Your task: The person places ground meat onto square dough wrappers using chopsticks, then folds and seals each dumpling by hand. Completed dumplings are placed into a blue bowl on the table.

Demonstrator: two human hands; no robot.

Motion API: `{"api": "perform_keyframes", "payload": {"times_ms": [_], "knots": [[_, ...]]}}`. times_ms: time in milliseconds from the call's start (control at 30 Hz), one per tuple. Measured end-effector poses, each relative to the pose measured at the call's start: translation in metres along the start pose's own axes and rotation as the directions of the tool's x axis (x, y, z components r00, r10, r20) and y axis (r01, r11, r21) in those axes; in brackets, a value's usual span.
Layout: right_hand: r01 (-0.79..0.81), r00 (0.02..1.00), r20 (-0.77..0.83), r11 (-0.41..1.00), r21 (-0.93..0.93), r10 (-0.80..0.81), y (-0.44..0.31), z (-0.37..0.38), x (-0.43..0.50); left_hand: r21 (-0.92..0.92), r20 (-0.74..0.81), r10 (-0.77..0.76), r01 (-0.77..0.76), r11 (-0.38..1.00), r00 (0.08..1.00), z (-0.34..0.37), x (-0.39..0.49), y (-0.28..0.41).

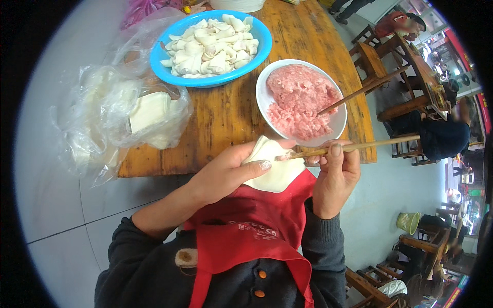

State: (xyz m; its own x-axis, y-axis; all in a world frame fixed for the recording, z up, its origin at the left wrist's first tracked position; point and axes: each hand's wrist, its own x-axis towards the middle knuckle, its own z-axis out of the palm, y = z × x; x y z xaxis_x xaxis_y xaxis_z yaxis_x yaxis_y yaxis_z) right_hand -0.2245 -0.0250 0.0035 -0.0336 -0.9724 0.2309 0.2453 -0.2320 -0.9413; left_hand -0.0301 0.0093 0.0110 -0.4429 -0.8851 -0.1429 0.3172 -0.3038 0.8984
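Note:
My left hand (231,173) holds a thin stack of square dough wrappers (283,173), the thumb resting on top. In my right hand (337,177) is a wooden chopstick (369,144), held between thumb and fingers. Its tip lies on the top wrapper with a small dab of pink minced meat (284,157). Just beyond the hands stands a white bowl (262,98) of pink minced meat (302,92). A second chopstick (362,91) leans in that meat. Farther off, a blue plastic basket (158,65) holds many folded, filled dumplings (215,48).
Left on the wooden table (227,115), a clear plastic bag (108,111) holds stacked wrappers (150,109) and hangs over the edge. A pink bag (144,11) and a white container (237,4) sit at the back. Seated people, wooden tables and a yellow-green wastebasket (408,223) are at right.

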Motion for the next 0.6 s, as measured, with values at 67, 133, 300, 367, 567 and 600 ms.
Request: {"api": "perform_keyframes", "payload": {"times_ms": [67,133,300,367,567,600], "knots": [[0.009,0.998,0.060,1.000,0.011,-0.009,0.000,-0.002,0.000,-0.012,-0.039,0.025,-0.025,1.000,0.999,-0.002,0.000,-0.001],[-0.025,0.996,0.084,0.999,0.026,0.023,0.000,-0.004,0.000,-0.129,-0.062,0.015,-0.023,0.991,0.998,-0.004,-0.001,-0.002],[-0.055,0.997,0.062,0.996,0.066,0.051,0.002,-0.001,-0.001,-0.256,-0.037,-0.061,0.050,0.965,0.997,-0.016,0.002,0.000],[-0.055,0.997,0.060,0.997,0.046,0.053,0.001,0.001,-0.001,-0.037,-0.060,-0.049,0.047,0.998,0.997,-0.019,0.002,0.001],[0.008,0.996,0.093,1.000,-0.021,-0.006,-0.002,0.004,-0.002,0.259,-0.074,-0.051,0.069,0.963,0.996,-0.024,0.003,-0.002],[0.011,0.994,0.106,1.000,-0.023,-0.008,-0.003,0.003,-0.002,0.255,-0.042,-0.027,0.037,0.966,0.999,-0.025,0.003,-0.003]]}}
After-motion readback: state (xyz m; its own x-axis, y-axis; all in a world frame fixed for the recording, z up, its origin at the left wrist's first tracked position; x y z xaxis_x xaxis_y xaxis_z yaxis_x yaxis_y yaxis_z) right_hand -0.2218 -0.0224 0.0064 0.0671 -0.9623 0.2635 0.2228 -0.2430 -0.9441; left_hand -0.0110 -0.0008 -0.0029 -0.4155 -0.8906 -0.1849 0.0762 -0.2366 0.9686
